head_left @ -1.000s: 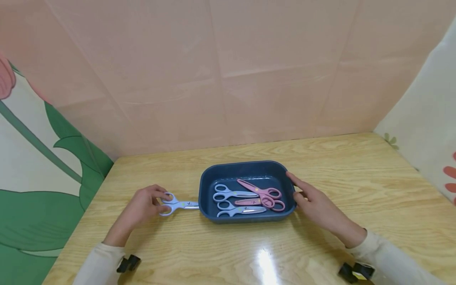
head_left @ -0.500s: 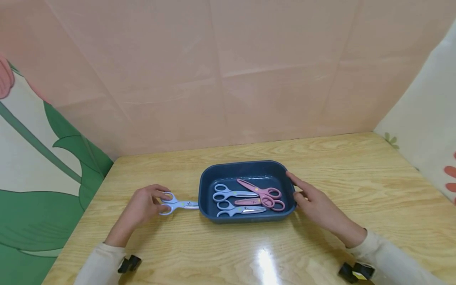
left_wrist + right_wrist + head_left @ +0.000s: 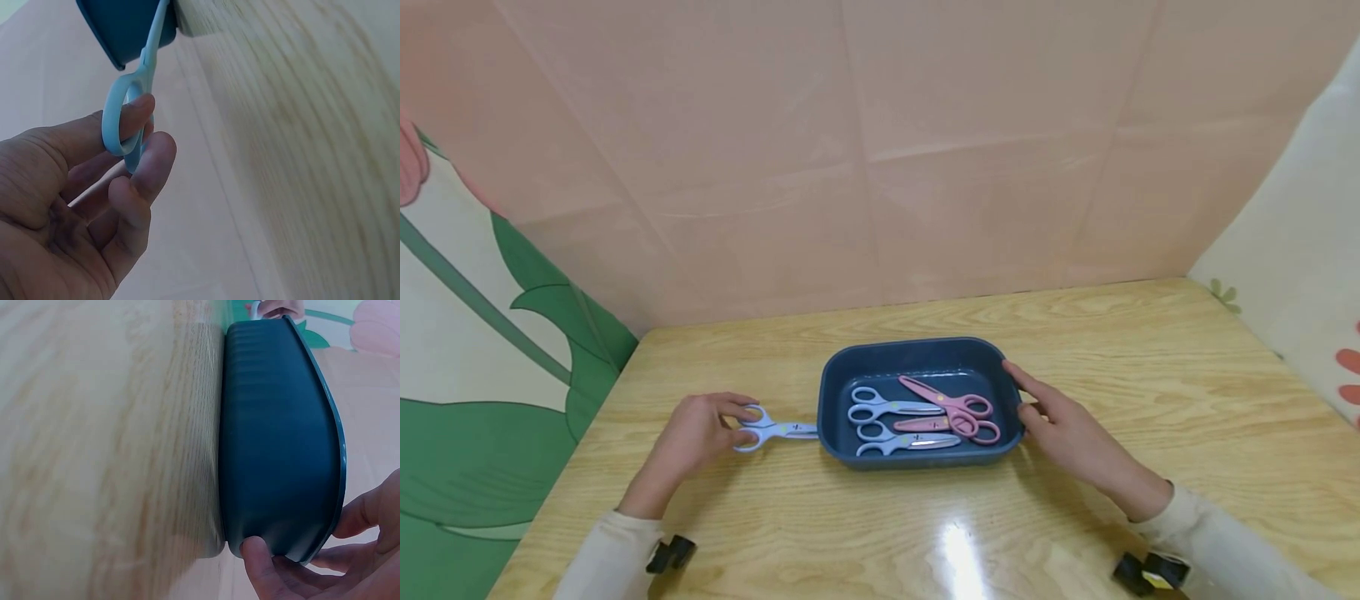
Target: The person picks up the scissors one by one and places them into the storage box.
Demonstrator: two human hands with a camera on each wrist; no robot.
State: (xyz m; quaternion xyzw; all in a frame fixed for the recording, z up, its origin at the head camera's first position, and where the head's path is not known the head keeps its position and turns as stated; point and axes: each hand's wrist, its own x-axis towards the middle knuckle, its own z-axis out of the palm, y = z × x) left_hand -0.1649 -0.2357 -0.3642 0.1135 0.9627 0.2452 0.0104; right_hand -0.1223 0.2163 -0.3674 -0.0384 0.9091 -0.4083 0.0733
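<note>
In the head view my left hand [image 3: 700, 437] holds light blue scissors [image 3: 773, 428] by the handles, thumb and fingers at the two finger loops. The blades point right, toward the left wall of a dark blue rectangular tray [image 3: 910, 463]; whether their tips touch it I cannot tell. The left wrist view shows a fingertip [image 3: 140, 112] through one loop. Inside the tray lie two blue scissors [image 3: 891, 407] and two pink scissors [image 3: 946, 406], the pink pairs crossing each other. My right hand [image 3: 1071, 437] rests its fingertips against the tray's right end, the index finger along the rim.
The wooden table [image 3: 820, 517] spreads under everything. A pink sheet [image 3: 880, 183] hangs behind its back edge. Printed panels stand at the left [image 3: 535, 333] and right [image 3: 1285, 275]. Black devices [image 3: 672, 554] are strapped at both wrists.
</note>
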